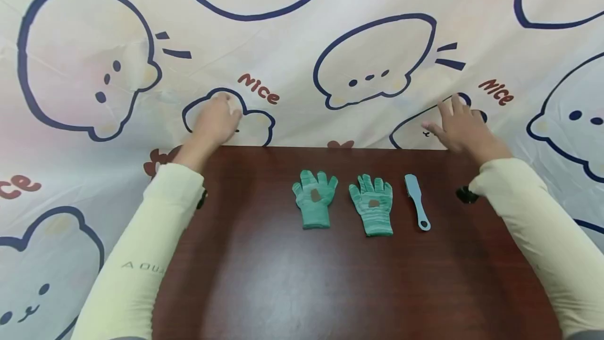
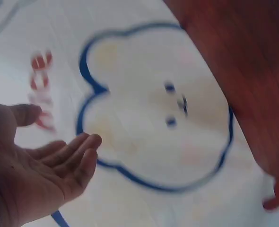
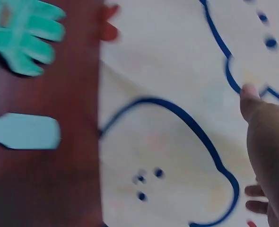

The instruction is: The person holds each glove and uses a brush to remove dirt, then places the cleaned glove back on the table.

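Two green knit gloves lie side by side on the dark table, fingers pointing to the far edge: a left glove (image 1: 309, 214) and a right glove (image 1: 377, 224), each with a brown patch. To their right is a light blue brush-like tool (image 1: 415, 198) with a hole in its handle end; its underside is hidden. My left hand (image 1: 217, 122) is raised past the far edge, holding nothing, fingers loosely bent in the left wrist view. Over on the right, my right hand (image 1: 462, 125) is also raised beyond the edge, fingers spread and holding nothing.
The reddish-brown table (image 1: 283, 287) has a glossy top. Behind it and at its sides hangs a pale cloth (image 1: 292, 56) printed with blue-outlined cartoon faces. Each wrist carries a small black device, one beside the right sleeve (image 1: 514, 188).
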### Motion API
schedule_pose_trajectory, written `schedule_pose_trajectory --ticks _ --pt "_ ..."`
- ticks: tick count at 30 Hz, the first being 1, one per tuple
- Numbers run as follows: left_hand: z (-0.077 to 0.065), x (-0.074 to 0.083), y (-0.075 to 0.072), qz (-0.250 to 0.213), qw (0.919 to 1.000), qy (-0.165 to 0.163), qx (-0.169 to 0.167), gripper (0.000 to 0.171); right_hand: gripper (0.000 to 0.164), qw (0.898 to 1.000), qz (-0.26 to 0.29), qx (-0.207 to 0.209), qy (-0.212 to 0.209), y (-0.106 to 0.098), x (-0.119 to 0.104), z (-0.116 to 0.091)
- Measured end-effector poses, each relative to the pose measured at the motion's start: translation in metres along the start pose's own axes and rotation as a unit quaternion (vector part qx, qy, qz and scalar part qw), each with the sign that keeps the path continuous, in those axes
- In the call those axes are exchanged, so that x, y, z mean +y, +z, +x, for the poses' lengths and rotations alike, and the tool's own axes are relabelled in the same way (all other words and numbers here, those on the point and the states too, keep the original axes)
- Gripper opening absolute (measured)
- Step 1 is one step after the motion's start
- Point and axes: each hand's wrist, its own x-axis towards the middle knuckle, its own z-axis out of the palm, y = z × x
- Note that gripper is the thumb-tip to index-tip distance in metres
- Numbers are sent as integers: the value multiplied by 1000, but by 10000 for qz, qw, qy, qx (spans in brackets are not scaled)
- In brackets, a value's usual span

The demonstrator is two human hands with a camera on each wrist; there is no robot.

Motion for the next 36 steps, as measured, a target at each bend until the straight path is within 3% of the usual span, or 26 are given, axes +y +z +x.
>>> schedule_pose_trajectory --ticks 4,9,15,20,24,28,32,36 --pt "-16 20 35 -471 9982 372 -42 59 97 9999 -3 -22 -136 30 -16 -19" --pt "-37 63 100 -864 9916 922 -292 55 97 9996 100 -178 -182 68 -28 -45" --pt "-63 120 181 -524 9885 857 -1135 73 95 9985 286 -452 -127 97 -27 -68" --pt "-80 144 235 -103 9871 787 -1390 72 88 9975 376 -594 -18 114 -24 -76" --pt "-89 157 262 377 9896 911 -1045 61 79 9958 558 -710 160 127 -23 -82" --pt "-94 171 277 602 9914 817 -823 61 75 9932 782 -743 434 139 -23 -87" --pt "-97 183 291 73 9964 312 -783 64 72 9920 806 -676 696 150 -26 -88" --pt "-97 188 304 -318 9985 -153 -421 66 68 9906 759 -735 866 163 -30 -85"
